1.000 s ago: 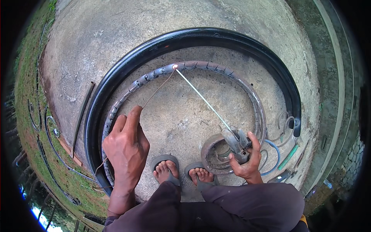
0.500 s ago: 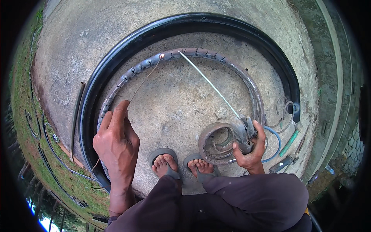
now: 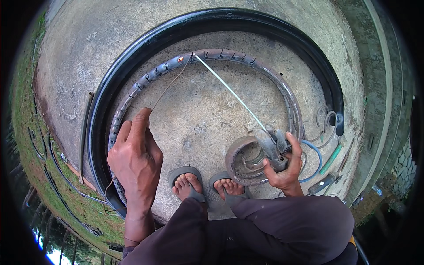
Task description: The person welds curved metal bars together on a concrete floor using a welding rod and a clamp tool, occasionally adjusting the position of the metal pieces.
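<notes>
My left hand (image 3: 137,157) is closed, pinching a thin brown filler wire (image 3: 170,85) whose far end reaches a curved metal pipe (image 3: 128,100). The pipe has a row of dark slits, and one orange spot (image 3: 180,59) on it glows just left of the wire's end. My right hand (image 3: 287,168) is wrapped round a worn grey electrode holder (image 3: 274,150). From the holder a pale welding electrode (image 3: 229,89) runs up to the left, its tip at the pipe near the wire's end. Contact at that tip cannot be made out.
A glossy black curved channel (image 3: 229,15) surrounds the pipe. A rusty metal ring (image 3: 233,165) stands by the holder. At the right lie a blue hose (image 3: 319,160), a green rod (image 3: 331,160) and a dark cylindrical tool (image 3: 322,183). My sandalled feet (image 3: 187,183) rest on the concrete.
The bright spot on the pipe has dimmed to orange. The wire's end has shifted right of it, and the electrode tip has come slightly left. The holder has tilted; the view has shifted a little.
</notes>
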Action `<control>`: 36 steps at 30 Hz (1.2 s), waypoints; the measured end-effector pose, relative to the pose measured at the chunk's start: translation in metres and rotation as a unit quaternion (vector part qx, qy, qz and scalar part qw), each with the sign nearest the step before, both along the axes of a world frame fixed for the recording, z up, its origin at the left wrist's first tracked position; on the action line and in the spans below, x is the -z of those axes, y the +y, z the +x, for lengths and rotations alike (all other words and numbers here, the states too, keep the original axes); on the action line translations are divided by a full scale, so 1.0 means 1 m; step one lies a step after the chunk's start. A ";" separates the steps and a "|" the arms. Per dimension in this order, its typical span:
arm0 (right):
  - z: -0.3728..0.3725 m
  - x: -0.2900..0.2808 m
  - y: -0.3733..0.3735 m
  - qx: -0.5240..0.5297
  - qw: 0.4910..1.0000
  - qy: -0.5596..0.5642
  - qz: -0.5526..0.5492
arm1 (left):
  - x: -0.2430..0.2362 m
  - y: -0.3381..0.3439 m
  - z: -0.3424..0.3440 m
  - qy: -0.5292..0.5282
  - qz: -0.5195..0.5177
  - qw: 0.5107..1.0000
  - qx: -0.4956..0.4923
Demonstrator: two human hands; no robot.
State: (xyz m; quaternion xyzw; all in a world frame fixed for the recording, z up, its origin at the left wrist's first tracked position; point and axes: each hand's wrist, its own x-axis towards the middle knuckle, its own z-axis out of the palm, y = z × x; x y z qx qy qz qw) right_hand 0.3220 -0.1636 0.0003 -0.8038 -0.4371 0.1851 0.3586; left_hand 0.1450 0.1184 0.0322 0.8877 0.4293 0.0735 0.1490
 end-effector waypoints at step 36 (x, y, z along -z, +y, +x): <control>0.002 0.002 0.002 0.003 1.000 0.025 -0.006 | -0.004 0.000 0.005 0.016 -0.032 0.999 -0.011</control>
